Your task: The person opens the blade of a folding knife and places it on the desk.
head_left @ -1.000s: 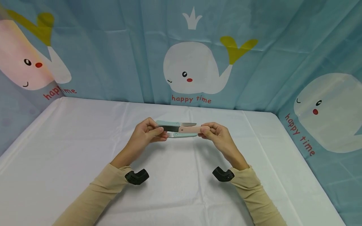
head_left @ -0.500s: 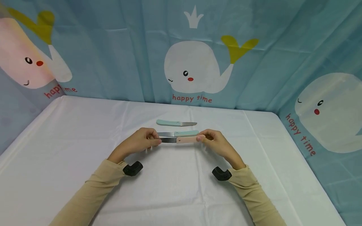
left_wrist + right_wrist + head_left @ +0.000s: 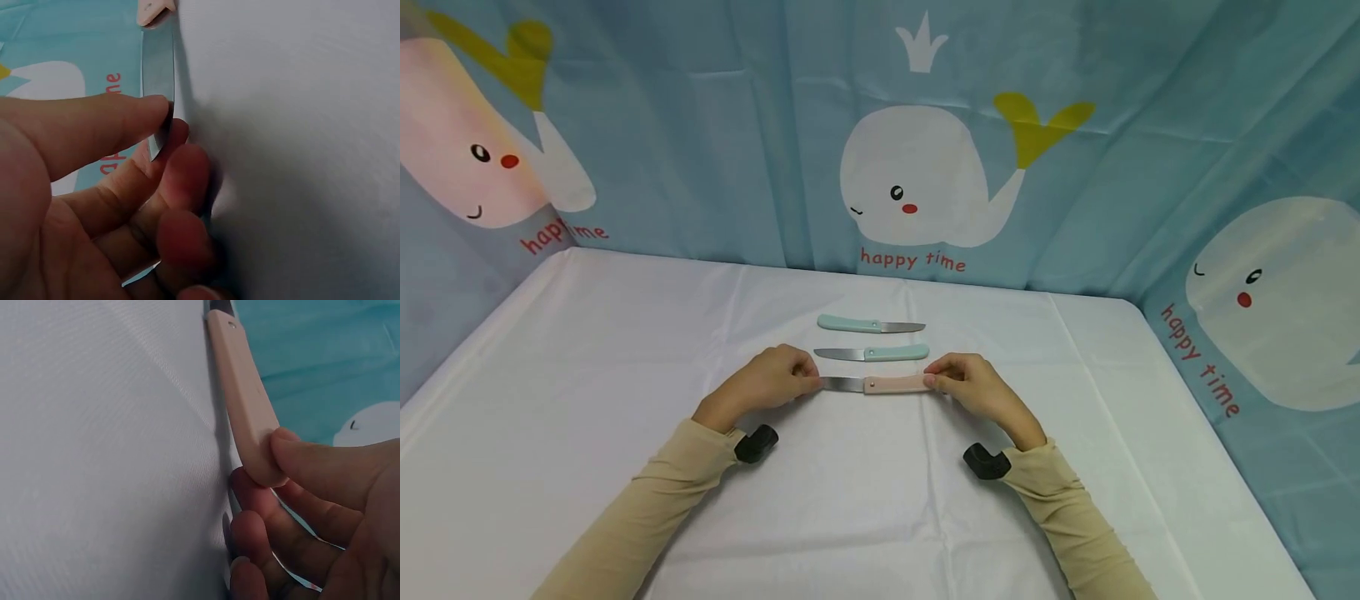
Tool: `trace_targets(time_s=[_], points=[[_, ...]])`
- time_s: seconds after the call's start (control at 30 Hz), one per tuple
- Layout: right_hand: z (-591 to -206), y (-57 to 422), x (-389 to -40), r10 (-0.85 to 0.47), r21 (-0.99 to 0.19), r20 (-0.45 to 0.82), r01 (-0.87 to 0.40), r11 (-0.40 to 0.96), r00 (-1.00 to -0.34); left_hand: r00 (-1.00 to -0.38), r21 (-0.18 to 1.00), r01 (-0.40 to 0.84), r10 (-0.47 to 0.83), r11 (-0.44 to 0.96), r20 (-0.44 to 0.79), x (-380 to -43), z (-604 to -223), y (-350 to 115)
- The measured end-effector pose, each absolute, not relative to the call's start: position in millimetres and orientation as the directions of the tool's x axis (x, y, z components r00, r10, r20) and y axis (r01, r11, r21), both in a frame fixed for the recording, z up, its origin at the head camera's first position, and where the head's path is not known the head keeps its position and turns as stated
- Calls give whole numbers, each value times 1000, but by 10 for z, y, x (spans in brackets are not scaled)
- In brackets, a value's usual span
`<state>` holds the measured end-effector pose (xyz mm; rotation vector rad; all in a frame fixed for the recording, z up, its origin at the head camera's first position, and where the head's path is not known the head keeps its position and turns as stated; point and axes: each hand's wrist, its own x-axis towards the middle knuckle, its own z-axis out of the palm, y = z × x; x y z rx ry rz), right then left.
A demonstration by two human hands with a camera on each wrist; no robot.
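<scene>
A paring knife with a pink handle (image 3: pixel 895 384) lies level between both hands, close over the white cloth. My left hand (image 3: pixel 771 379) pinches its blade (image 3: pixel 158 69) near the tip, thumb on one face and fingers on the other. At the opposite end, my right hand (image 3: pixel 976 385) pinches the butt of the handle (image 3: pixel 245 394) between thumb and forefinger. Just beyond is a mint-handled knife (image 3: pixel 897 353) with its blade pointing left. Farther back lies a second mint-handled knife (image 3: pixel 850 323), its blade pointing right. The three knives are roughly parallel.
A white cloth (image 3: pixel 820 500) with creases covers the table. Behind and at the sides hangs a blue curtain (image 3: pixel 700 167) printed with whales. Black wrist cameras (image 3: pixel 756 444) sit on both beige sleeves (image 3: pixel 647 500).
Both hands have brought the pink-handled knife down and toward the person, from above the mint-handled knives to in front of them. Both mint-handled knives now show fully.
</scene>
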<state>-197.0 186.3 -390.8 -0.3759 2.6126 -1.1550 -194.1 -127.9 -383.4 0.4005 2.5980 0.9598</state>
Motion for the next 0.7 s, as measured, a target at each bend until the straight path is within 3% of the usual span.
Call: trace_targets(time_s=[0.23,0.7], points=[[-3912,1879,-1977,-332,-705,-144,-139,696,-932,-922,622,160,341,767,-183,-1939,-3857,-1251],[-3870,1905,-1971,-325,-681,-112,-166,713,-939,-925,570,109,293,814,-241,-1941,-3751,-1457]])
